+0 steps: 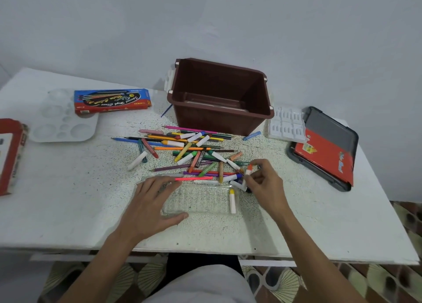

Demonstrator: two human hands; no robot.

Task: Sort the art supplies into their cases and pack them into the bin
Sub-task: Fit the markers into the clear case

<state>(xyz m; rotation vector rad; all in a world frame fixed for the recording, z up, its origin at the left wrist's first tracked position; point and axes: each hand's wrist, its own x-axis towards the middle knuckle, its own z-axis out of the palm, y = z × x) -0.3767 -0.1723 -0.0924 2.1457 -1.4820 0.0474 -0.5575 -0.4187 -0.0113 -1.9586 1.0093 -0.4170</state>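
Left hand [150, 202] lies flat, fingers straight, pressing the left end of a clear tray [201, 202]. Right hand [266, 184], fingers curled, pinches an orange-tipped crayon [249, 169] at the crayon pile [194, 152], which lies in front of the brown bin [205, 122].

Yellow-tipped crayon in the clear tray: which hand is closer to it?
The right hand. It is just right of the yellow-tipped crayon, pinching an orange-tipped crayon. The left hand rests on the opposite, left end of the clear tray.
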